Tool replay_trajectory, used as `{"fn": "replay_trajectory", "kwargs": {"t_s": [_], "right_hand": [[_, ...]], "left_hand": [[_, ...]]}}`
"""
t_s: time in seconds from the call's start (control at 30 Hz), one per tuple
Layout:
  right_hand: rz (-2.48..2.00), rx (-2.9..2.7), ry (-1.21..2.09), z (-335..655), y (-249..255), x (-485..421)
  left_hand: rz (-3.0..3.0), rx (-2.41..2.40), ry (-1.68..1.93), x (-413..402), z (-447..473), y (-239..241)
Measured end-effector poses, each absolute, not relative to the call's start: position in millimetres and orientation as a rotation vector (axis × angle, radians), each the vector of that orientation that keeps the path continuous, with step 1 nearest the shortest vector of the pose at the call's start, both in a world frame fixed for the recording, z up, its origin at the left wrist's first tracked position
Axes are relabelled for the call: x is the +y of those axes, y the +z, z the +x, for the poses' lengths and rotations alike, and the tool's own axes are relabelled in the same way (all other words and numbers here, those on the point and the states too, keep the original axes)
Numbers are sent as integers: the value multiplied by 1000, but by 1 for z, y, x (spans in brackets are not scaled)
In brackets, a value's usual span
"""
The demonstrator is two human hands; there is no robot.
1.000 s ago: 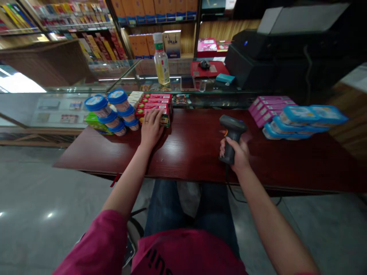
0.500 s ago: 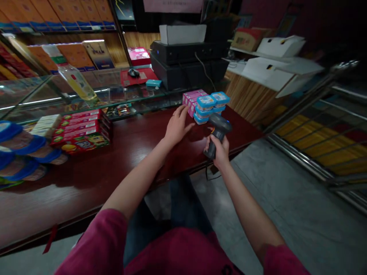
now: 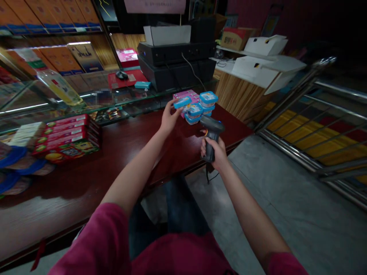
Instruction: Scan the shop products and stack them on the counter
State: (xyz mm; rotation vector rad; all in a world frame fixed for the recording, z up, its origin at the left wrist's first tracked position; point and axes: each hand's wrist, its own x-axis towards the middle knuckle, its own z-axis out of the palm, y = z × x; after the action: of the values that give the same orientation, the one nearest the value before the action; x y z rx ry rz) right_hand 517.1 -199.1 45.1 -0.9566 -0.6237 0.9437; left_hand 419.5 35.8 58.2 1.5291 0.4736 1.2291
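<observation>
My left hand (image 3: 169, 115) grips a small plastic tub with a blue lid (image 3: 182, 102), lifted and tilted beside the stack. More blue-lidded tubs (image 3: 208, 98) stand stacked on the dark red wooden counter (image 3: 129, 145), with pink boxes (image 3: 186, 94) behind them, partly covered by the raised tub. In my right hand (image 3: 216, 151) is a dark grey handheld barcode scanner (image 3: 211, 128), held by its handle in front of the stack. Its head is close to the lower tubs, and a cable hangs below the handle.
On the left of the counter lie red boxes (image 3: 71, 137) and larger blue-lidded tubs (image 3: 17, 172). A glass display case (image 3: 91, 103) runs behind, carrying a bottle (image 3: 57, 82) and a mouse (image 3: 122, 75). Black machines (image 3: 177, 72) stand at the back; a metal railing (image 3: 301, 95) is at right.
My left hand has closed on one tub and raised it off the stack. The scanner remains in my right hand. The whole view has shifted slightly.
</observation>
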Motion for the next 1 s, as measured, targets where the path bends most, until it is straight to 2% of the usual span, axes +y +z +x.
{"fn": "replay_trajectory", "kwargs": {"t_s": [0.2, 0.43, 0.6, 1.0], "right_hand": [[-825, -720, 1310, 465, 43, -146], [-743, -868, 1649, 383, 42, -87], [-778, -914, 1686, 372, 41, -83], [-854, -932, 1681, 371, 44, -89]], "left_hand": [[962, 627, 1035, 35, 282, 46], [671, 790, 1131, 30, 159, 31], [750, 761, 1241, 27, 138, 34], [916, 667, 1204, 22, 146, 40]]}}
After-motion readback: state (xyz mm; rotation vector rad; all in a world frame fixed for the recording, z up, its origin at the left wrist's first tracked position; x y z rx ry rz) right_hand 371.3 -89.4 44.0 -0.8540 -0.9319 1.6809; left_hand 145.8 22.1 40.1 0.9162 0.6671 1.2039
